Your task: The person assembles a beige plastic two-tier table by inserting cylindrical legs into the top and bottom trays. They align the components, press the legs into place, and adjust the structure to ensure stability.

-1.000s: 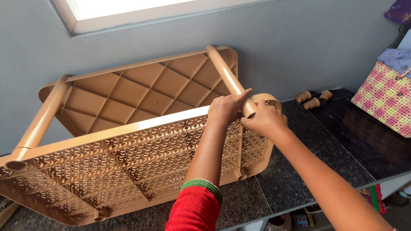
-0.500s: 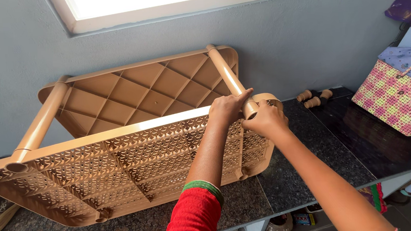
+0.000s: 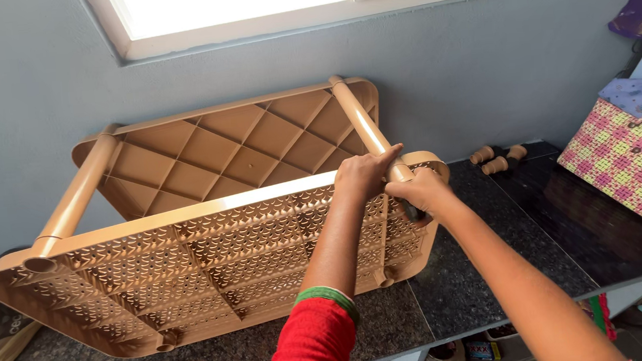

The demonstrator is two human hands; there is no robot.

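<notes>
— What have the hands got hold of?

— Both are at one corner of the tan plastic rack (image 3: 211, 242). The left hand (image 3: 365, 173) is curled shut around the lower end of a tube leg (image 3: 366, 127), right where it enters the corner socket of the perforated shelf (image 3: 190, 259). The right hand (image 3: 423, 191) is closed over that same corner just beside it; something dark shows under its fingers, but I cannot tell what.

— And the rack itself?

— Lying on its side on the dark granite counter (image 3: 496, 266), its far shelf (image 3: 234, 145) against the grey wall, a second leg (image 3: 74, 200) at the left end.

— What might go wrong?

— I'd judge the leg could jam crooked in the socket if twisted off-axis, or the whole frame could skid along the stone. The small leg caps (image 3: 496, 157) nearby could roll away.

— Arm pose?

— Both arms stretched forward, nearly straight, wrists converging; the left wears a red sleeve (image 3: 311, 349).
</notes>
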